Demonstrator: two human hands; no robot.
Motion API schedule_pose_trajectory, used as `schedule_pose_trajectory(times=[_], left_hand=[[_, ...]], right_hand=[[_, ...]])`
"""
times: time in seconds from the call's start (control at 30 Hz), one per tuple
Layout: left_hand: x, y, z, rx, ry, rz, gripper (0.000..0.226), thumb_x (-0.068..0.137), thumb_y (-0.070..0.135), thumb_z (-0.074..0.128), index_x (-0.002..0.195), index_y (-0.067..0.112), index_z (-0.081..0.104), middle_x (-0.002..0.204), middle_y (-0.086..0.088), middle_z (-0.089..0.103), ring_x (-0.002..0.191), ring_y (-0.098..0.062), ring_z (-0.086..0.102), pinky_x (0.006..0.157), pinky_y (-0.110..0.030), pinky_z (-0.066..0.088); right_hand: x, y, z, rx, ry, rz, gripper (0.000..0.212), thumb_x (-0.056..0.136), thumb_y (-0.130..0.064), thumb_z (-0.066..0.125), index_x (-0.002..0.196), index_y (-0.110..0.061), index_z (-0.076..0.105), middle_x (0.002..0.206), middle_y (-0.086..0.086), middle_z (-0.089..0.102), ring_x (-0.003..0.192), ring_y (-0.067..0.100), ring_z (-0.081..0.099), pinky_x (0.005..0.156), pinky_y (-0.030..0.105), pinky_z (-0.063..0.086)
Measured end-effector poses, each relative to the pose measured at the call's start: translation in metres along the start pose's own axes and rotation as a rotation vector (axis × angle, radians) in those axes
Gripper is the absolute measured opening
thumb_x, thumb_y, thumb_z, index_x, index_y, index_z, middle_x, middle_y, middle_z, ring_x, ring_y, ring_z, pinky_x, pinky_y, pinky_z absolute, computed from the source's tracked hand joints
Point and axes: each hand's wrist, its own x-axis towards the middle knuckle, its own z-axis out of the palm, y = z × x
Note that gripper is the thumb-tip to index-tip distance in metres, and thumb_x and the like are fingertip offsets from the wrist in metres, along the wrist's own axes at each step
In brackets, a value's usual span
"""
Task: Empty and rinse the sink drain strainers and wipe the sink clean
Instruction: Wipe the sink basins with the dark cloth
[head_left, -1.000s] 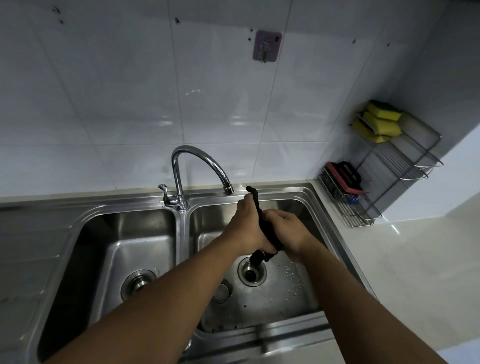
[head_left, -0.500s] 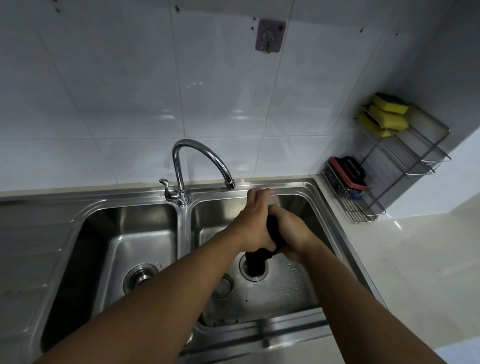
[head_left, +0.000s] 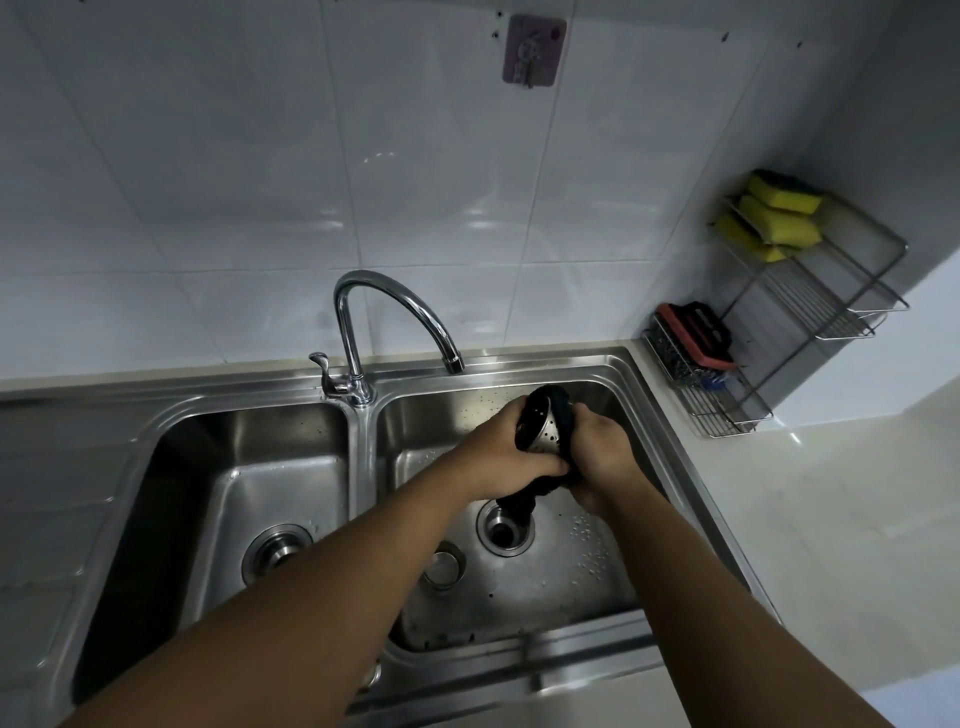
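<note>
Over the right basin of the steel double sink (head_left: 665, 415), my left hand (head_left: 498, 452) grips a perforated metal drain strainer (head_left: 545, 431), tilted on its side. My right hand (head_left: 602, 452) holds a black cloth (head_left: 524, 496) wrapped against the strainer; the cloth's end hangs down toward the open right drain (head_left: 505, 531). A round metal part (head_left: 441, 569) lies on the right basin floor beside my left forearm. The left basin's drain (head_left: 278, 551) has its fitting in place. The faucet (head_left: 395, 306) spout ends over the right basin, with no water running.
A wire rack (head_left: 810, 312) stands on the white counter at the right, with yellow sponges (head_left: 774, 223) on its upper shelf and a red-and-black scrubber (head_left: 698, 332) below. A purple wall hook (head_left: 534, 49) sticks to the tiles. Water droplets dot the right basin floor.
The strainer now shows between my hands, turned on its side with the cloth around it. Both hands have shifted slightly toward the back of the right basin.
</note>
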Motion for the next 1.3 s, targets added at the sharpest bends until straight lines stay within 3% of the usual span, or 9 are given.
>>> schedule_pose_trajectory(times=[0.17, 0.3, 0.4, 0.53, 0.6, 0.73, 0.83, 1.07, 1.3], left_hand=[[0.006, -0.011, 0.000, -0.050, 0.022, -0.028, 0.074, 0.070, 0.026, 0.084, 0.134, 0.037, 0.050, 0.110, 0.015, 0.067, 0.101, -0.003, 0.066, 0.092, -0.027, 0.054], [0.012, -0.015, 0.005, 0.015, 0.047, -0.070, 0.072, 0.057, 0.034, 0.078, 0.124, 0.044, 0.054, 0.105, 0.016, 0.068, 0.093, -0.001, 0.066, 0.085, -0.027, 0.058], [0.015, -0.027, 0.002, -0.004, 0.048, -0.132, 0.102, 0.052, 0.041, 0.079, 0.146, 0.040, 0.040, 0.125, 0.012, 0.062, 0.101, 0.000, 0.063, 0.075, -0.015, 0.051], [0.016, -0.057, 0.001, 0.098, 0.078, -0.235, 0.115, 0.049, 0.055, 0.073, 0.154, 0.035, 0.028, 0.141, 0.011, 0.051, 0.123, -0.011, 0.054, 0.098, -0.026, 0.047], [0.018, -0.078, 0.006, 0.135, 0.064, -0.273, 0.108, 0.048, 0.056, 0.071, 0.149, 0.032, 0.040, 0.139, 0.009, 0.053, 0.116, -0.010, 0.056, 0.092, -0.024, 0.048], [0.022, -0.125, 0.029, 0.209, 0.021, -0.294, 0.070, 0.057, 0.046, 0.086, 0.120, 0.034, 0.057, 0.116, 0.007, 0.068, 0.099, -0.008, 0.064, 0.087, -0.027, 0.054], [0.030, -0.155, 0.048, 0.298, 0.041, -0.267, 0.085, 0.058, 0.042, 0.089, 0.133, 0.031, 0.051, 0.122, 0.006, 0.059, 0.107, -0.012, 0.059, 0.086, -0.021, 0.045], [0.042, -0.202, 0.069, 0.585, 0.028, -0.284, 0.091, 0.061, 0.050, 0.085, 0.140, 0.027, 0.045, 0.122, -0.001, 0.041, 0.117, -0.026, 0.051, 0.100, -0.044, 0.049], [0.045, -0.240, 0.095, 0.841, -0.096, -0.098, 0.083, 0.077, 0.040, 0.075, 0.148, 0.019, 0.037, 0.142, -0.011, 0.041, 0.119, -0.033, 0.054, 0.098, -0.043, 0.049]], right_hand=[[0.010, 0.008, -0.010, -0.198, 0.046, -0.077, 0.029, 0.091, -0.019, 0.057, 0.080, 0.004, 0.070, 0.066, 0.018, 0.064, 0.053, 0.026, 0.059, 0.046, 0.031, 0.047], [0.016, 0.019, -0.017, -0.407, 0.141, -0.148, 0.027, 0.092, -0.021, 0.060, 0.072, -0.008, 0.071, 0.065, 0.006, 0.069, 0.054, 0.018, 0.062, 0.041, 0.020, 0.043], [0.020, 0.026, -0.024, -0.376, 0.168, -0.113, 0.023, 0.097, -0.023, 0.058, 0.086, -0.011, 0.075, 0.080, 0.009, 0.074, 0.073, 0.022, 0.071, 0.055, 0.025, 0.051], [0.026, 0.031, -0.045, -0.417, 0.316, -0.156, 0.025, 0.102, -0.029, 0.052, 0.098, -0.012, 0.070, 0.088, 0.004, 0.069, 0.077, 0.013, 0.065, 0.052, 0.019, 0.042], [0.030, 0.031, -0.054, -0.357, 0.340, -0.162, 0.022, 0.103, -0.031, 0.052, 0.101, -0.016, 0.067, 0.088, 0.001, 0.068, 0.076, 0.010, 0.063, 0.051, 0.015, 0.044], [0.037, 0.036, -0.063, -0.125, 0.268, -0.088, 0.017, 0.100, -0.030, 0.057, 0.096, -0.019, 0.070, 0.094, 0.008, 0.074, 0.082, 0.024, 0.074, 0.071, 0.037, 0.063], [0.046, 0.046, -0.057, -0.130, 0.208, -0.106, 0.017, 0.099, -0.031, 0.059, 0.099, -0.021, 0.072, 0.093, 0.003, 0.075, 0.076, 0.015, 0.075, 0.056, 0.024, 0.059], [0.062, 0.088, -0.023, -0.247, 0.090, -0.108, 0.018, 0.100, -0.033, 0.055, 0.107, -0.023, 0.067, 0.102, 0.001, 0.072, 0.097, 0.021, 0.070, 0.088, 0.043, 0.060], [0.068, 0.117, -0.024, -0.216, 0.127, -0.174, 0.012, 0.099, -0.032, 0.055, 0.096, -0.031, 0.065, 0.102, -0.002, 0.071, 0.100, 0.019, 0.067, 0.094, 0.047, 0.056]])
